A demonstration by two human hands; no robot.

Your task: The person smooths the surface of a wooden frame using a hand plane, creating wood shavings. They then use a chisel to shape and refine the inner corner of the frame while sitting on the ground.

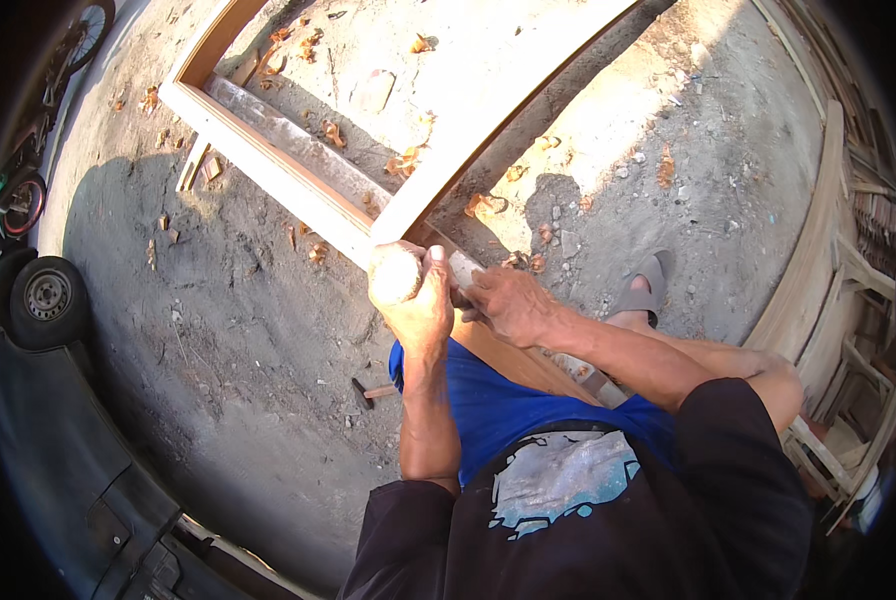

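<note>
Close in, below the wooden frame (298, 190), lie the person's blue shorts (508, 405) and dark shirt. The left hand (413, 300) sits right at the frame's near corner, fingers clamped around a rounded wooden handle (395, 275) whose end faces up. The right hand (508, 305) rests just beside it on the same corner, fingers curled down over a pale tool (465, 270); whether they grip it tightly I cannot tell. A small hammer (366, 392) lies on the dirt near the frame's corner, to the left of the shorts. A grey sandal (643, 290) stands right of the corner. Wood shavings (405, 160) scatter on the ground inside and around the frame. Stacked timber pieces (848, 300) stand well right of it, and a tyre (46, 300) well left.
</note>
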